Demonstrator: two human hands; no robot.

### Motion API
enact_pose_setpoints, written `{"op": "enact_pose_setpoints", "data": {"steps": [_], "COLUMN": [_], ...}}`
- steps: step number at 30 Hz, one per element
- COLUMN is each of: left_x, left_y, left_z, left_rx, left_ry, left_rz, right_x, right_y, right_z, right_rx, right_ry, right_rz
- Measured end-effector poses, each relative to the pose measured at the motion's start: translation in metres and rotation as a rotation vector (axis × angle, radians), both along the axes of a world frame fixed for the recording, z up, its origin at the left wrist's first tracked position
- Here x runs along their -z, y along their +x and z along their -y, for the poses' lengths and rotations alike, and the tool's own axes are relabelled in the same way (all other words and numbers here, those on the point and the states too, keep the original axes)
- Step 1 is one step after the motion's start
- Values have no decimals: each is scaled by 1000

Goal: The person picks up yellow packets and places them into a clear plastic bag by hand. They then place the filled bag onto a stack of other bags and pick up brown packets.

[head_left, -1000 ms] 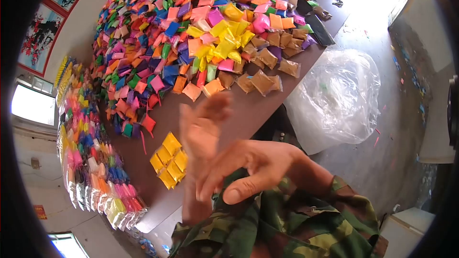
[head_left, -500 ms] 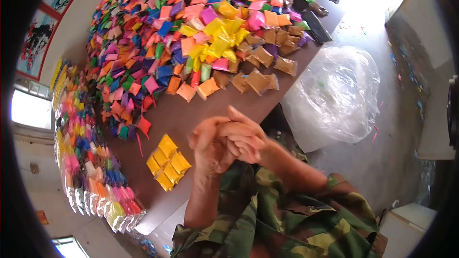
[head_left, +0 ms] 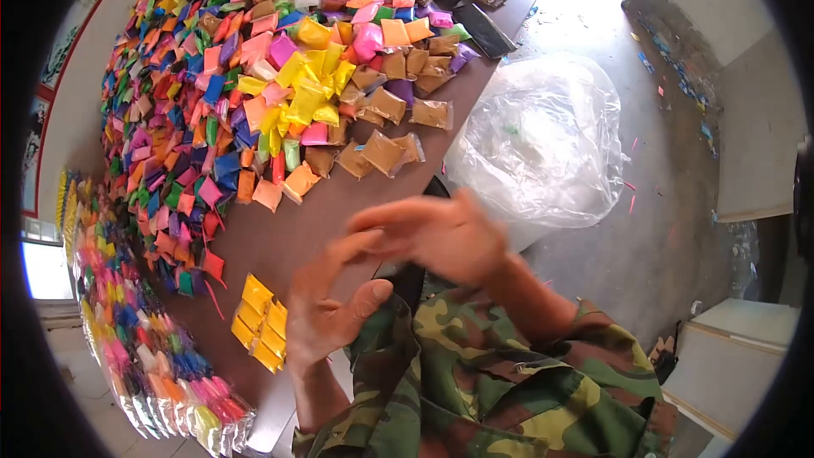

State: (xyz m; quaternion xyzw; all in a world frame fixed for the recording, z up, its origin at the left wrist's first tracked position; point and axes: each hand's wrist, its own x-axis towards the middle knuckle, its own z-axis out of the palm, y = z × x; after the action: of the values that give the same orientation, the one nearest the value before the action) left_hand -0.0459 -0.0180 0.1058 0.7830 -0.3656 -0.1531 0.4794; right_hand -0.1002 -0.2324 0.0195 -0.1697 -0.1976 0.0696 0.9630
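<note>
Scraps [head_left: 647,62] litter the grey floor [head_left: 670,203] near a clear plastic bag [head_left: 551,140], and red-framed pictures [head_left: 73,24] hang by a window [head_left: 48,271].

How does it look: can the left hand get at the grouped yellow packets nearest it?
Likely yes: the left hand looks free and appears right beside the grouped yellow packets, with nothing visible lying over them or between, though it is blurred.

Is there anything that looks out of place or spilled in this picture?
Yes: small blue scraps and thin pink strips lie scattered on the floor, away from the packets heaped on the table, so they look like dropped litter.
</note>
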Motion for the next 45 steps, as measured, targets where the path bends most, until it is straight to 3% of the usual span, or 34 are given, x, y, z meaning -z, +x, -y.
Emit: {"op": "enact_pose_setpoints", "data": {"steps": [1,3,4,6,8,11,16,19,26,28,30,34,36,39,44,45], "left_x": [6,9,12,20,26,36,47,55,61,68,73,75,74,71,72,73], "left_y": [0,3,3,-6,-9,-12,-12,-14,-23,-24,-25,-24,-23,-21,-19,-19], "left_z": [-1,-27,-36,-38,-33,-14,-1,0,-15,-20,-19,-16,-13,-10,-5,-5], "left_rx": [-125,-347,-453,-436,-418,-381,-310,-294,-363,-357,-336,-308,-300,-280,-256,-254], "left_ry": [-120,-101,-93,-83,-8,131,155,188,219,229,231,224,217,211,201,193], "left_rz": [53,-119,-205,-219,-174,36,-1,23,-64,-80,-94,-101,-96,-88,-93,-104], "right_x": [14,37,46,70,99,135,117,132,169,161,139,141,154,151,60,42], "right_y": [-6,-20,-23,-31,-41,-33,15,43,35,16,-7,-36,-46,-57,-62,-64], "right_z": [32,104,124,164,198,215,191,186,213,216,212,204,208,208,203,202], "right_rx": [161,693,888,1139,1144,1173,1045,1074,1068,1081,994,392,453,849,1213,1219], "right_ry": [-118,-868,-905,-965,-1180,-1484,-2234,-2280,-1725,-1647,-2015,-2297,-2196,-2092,-2076,-1812], "right_rz": [11,-230,-546,-882,-997,-874,-901,-937,-831,-670,-796,-1051,-1023,-958,-796,-755]}}
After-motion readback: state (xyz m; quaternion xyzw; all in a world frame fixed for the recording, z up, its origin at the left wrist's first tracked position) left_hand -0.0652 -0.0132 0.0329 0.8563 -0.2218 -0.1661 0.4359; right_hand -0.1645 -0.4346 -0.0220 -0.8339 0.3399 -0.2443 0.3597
